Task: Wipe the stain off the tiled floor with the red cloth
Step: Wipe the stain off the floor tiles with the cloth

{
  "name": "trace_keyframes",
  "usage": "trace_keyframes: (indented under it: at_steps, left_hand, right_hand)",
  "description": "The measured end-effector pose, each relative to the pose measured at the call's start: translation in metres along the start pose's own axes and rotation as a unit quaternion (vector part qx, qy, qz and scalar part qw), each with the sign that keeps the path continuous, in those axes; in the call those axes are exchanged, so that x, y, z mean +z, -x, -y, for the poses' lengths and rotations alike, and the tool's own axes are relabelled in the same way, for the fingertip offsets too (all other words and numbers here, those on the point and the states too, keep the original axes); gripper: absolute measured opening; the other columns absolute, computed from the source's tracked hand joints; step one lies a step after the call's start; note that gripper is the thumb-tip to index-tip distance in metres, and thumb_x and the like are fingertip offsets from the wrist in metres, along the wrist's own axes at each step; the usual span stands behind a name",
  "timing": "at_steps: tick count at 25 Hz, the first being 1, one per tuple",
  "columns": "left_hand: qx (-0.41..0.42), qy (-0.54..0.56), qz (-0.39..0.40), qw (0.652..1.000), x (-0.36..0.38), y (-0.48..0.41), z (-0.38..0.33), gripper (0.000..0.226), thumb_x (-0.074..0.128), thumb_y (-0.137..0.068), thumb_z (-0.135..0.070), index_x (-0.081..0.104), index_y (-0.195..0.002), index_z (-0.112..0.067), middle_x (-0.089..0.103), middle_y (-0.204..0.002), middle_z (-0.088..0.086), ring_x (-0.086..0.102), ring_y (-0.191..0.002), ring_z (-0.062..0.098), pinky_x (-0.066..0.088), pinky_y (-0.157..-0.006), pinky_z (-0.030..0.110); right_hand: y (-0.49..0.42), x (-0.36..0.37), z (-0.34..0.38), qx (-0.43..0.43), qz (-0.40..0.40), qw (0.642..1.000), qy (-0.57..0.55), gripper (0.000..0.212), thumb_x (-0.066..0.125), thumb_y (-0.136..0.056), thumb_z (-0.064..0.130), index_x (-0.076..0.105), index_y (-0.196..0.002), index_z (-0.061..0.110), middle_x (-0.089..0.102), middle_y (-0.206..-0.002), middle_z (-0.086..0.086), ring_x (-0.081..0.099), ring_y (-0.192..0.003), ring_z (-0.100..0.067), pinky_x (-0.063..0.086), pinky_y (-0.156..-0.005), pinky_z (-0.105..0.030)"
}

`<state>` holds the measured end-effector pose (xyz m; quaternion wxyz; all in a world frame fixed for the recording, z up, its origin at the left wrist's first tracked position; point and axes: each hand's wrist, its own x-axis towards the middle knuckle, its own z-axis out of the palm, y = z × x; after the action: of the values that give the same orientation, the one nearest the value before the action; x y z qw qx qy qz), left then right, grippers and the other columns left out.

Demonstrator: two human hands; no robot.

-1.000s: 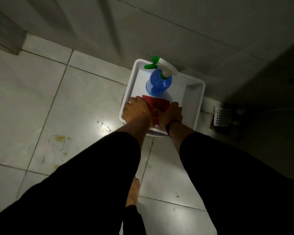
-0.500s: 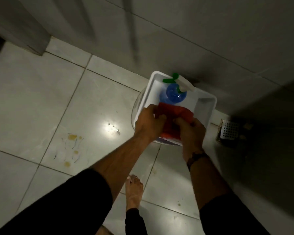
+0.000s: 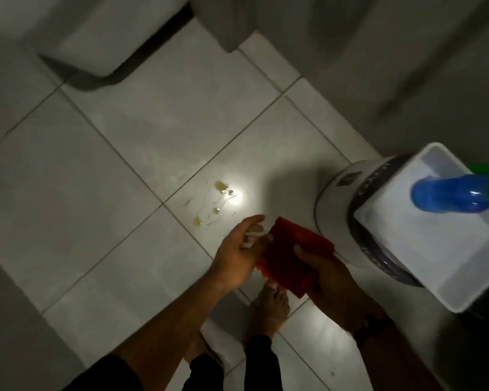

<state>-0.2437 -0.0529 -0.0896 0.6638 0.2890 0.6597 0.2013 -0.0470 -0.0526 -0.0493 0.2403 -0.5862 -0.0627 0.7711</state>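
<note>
Red cloth [image 3: 291,258] aloft near stain [image 3: 215,204]; both grips pinching it, left hand [image 3: 237,256] at edge, right hand [image 3: 326,273] beneath (likely bunching a wiping pad).

Pale tiled floor [image 3: 96,193], yellow stain [image 3: 212,204], white base [image 3: 333,198], bare foot [image 3: 270,309]

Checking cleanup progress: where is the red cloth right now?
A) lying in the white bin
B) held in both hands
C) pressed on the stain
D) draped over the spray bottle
B: the left hand and right hand both hold the red cloth, short of the stain.
</note>
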Motion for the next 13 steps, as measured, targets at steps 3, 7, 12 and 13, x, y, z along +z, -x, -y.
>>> trace_keyframes:
  at_steps: [3, 7, 12, 13]
  left_hand:
    - [-0.028, -0.202, -0.166, 0.965, -0.075, -0.023, 0.080, 0.074, 0.053, -0.100, -0.059, 0.041, -0.164, -0.024, 0.047, -0.168, 0.003, 0.044, -0.155, 0.028, 0.043, -0.124, 0.048]
    - [-0.062, -0.398, -0.231, 0.886, -0.151, -0.081, 0.177, 0.079, 0.026, -0.108, -0.060, 0.013, -0.172, -0.016, 0.009, -0.183, 0.009, 0.001, -0.170, 0.031, 0.010, -0.137, 0.055]
    - [-0.020, -0.450, -0.288, 0.845, -0.194, -0.173, 0.271, 0.081, 0.036, -0.108, -0.046, 0.000, -0.172, -0.012, -0.006, -0.183, 0.012, -0.009, -0.169, 0.034, -0.003, -0.134, 0.062]
    - [-0.025, -0.453, -0.289, 0.843, -0.199, -0.183, 0.289, 0.082, 0.036, -0.108, -0.047, -0.002, -0.172, -0.012, -0.009, -0.182, 0.013, -0.010, -0.169, 0.036, -0.004, -0.133, 0.064]
  right_hand:
    - [-0.061, 0.037, -0.030, 0.012, -0.009, 0.996, 0.086, 0.045, 0.066, -0.083, 0.027, 0.065, -0.126, 0.014, 0.088, -0.094, -0.002, 0.085, -0.086, -0.022, 0.069, -0.077, -0.034]
    - [-0.164, 0.068, -0.061, -0.037, -0.017, 0.962, 0.271, 0.023, 0.061, -0.107, 0.029, 0.075, -0.120, 0.015, 0.085, -0.077, 0.008, 0.080, -0.070, -0.010, 0.061, -0.089, -0.051]
    - [-0.315, 0.116, -0.070, -0.230, 0.001, 0.881, 0.414, 0.046, 0.046, -0.115, 0.015, 0.044, -0.160, 0.006, 0.074, -0.122, -0.021, 0.076, -0.090, -0.023, 0.058, -0.061, -0.026]
    - [-0.341, 0.124, -0.071, -0.272, -0.002, 0.849, 0.453, 0.051, 0.045, -0.115, 0.017, 0.038, -0.164, 0.007, 0.061, -0.149, -0.023, 0.070, -0.120, -0.029, 0.061, -0.085, -0.028]
